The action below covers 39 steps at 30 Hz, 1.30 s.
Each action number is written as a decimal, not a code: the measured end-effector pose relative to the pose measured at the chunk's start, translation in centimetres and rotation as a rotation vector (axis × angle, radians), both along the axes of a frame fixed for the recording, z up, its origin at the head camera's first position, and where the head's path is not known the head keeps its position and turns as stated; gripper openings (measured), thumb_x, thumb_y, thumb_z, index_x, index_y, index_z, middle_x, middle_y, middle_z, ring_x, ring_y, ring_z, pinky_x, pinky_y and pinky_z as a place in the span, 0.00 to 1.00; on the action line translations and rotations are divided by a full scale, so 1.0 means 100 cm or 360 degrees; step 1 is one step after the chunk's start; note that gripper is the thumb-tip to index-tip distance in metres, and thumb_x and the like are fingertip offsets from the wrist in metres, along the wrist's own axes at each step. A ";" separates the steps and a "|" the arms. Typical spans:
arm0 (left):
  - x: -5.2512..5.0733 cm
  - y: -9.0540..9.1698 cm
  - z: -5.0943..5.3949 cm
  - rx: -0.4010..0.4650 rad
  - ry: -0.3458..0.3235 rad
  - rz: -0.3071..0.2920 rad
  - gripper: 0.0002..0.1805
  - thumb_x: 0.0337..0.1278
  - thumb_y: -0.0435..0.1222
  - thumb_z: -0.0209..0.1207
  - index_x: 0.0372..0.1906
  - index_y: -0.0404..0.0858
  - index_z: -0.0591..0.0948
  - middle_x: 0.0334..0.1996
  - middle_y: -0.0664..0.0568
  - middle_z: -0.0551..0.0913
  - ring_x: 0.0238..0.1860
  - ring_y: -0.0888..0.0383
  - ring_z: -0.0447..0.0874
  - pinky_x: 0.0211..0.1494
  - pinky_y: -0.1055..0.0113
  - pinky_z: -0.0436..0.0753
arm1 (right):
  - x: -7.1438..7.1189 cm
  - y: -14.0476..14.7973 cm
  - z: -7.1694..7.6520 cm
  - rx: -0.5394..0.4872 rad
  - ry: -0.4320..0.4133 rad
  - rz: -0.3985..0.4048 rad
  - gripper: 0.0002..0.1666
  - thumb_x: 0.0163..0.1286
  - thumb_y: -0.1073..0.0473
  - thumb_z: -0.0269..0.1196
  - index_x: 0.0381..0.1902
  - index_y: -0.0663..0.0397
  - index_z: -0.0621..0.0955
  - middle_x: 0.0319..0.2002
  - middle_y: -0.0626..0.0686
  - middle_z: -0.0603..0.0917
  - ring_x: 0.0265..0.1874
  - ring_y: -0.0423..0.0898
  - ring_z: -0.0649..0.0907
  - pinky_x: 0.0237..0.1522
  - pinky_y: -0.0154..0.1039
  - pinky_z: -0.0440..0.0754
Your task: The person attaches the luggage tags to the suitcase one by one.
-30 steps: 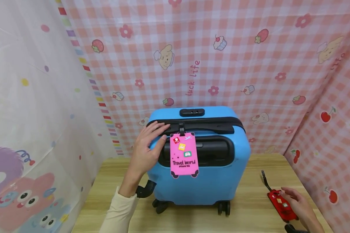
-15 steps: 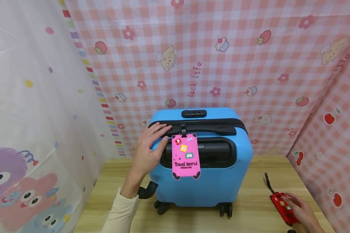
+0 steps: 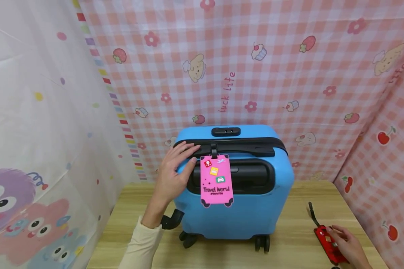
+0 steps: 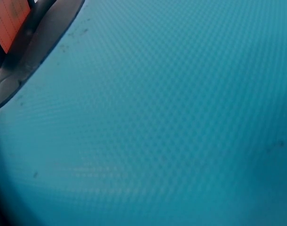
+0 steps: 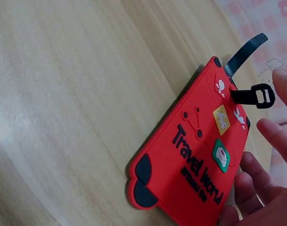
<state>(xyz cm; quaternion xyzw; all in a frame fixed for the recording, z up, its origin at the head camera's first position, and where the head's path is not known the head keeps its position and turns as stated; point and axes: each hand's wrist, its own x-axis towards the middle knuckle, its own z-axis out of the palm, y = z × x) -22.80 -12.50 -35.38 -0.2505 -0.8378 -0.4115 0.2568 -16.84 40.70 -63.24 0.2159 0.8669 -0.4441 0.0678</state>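
My left hand (image 3: 175, 173) rests on the upper left edge of a blue suitcase (image 3: 229, 220), with its fingers laid over the end of the black carry handle (image 3: 245, 147). From that handle hangs a pink luggage tag (image 3: 217, 181) lettered "Travel World". The left wrist view is nearly filled by the blue shell (image 4: 157, 113). A red luggage tag (image 5: 200, 146) lies on the tabletop, its black strap and buckle (image 5: 254, 97) sticking out. My right hand (image 5: 270, 188) is at the tag's side, thumb and forefinger apart near the buckle, other fingers bent beside the edge.
The suitcase stands upright on its black wheels (image 3: 262, 243) on a wood-grain table (image 3: 299, 216). Behind it hangs a pink checked curtain (image 3: 242, 82). A white curtain (image 3: 54, 123) with cartoon figures closes off the left, and another checked curtain (image 3: 387, 168) the right.
The head view has shifted slightly, so everything sits a little further right and lower. My right hand has moved slightly toward me at the red tag; my left hand stays on the suitcase.
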 end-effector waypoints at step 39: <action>0.000 0.001 -0.002 -0.0001 0.0025 0.0015 0.19 0.70 0.42 0.55 0.62 0.46 0.81 0.64 0.51 0.78 0.73 0.53 0.64 0.77 0.44 0.52 | -0.003 -0.003 -0.007 -0.0240 -0.0025 -0.0161 0.49 0.64 0.43 0.68 0.70 0.69 0.63 0.39 0.55 0.86 0.28 0.36 0.82 0.30 0.38 0.82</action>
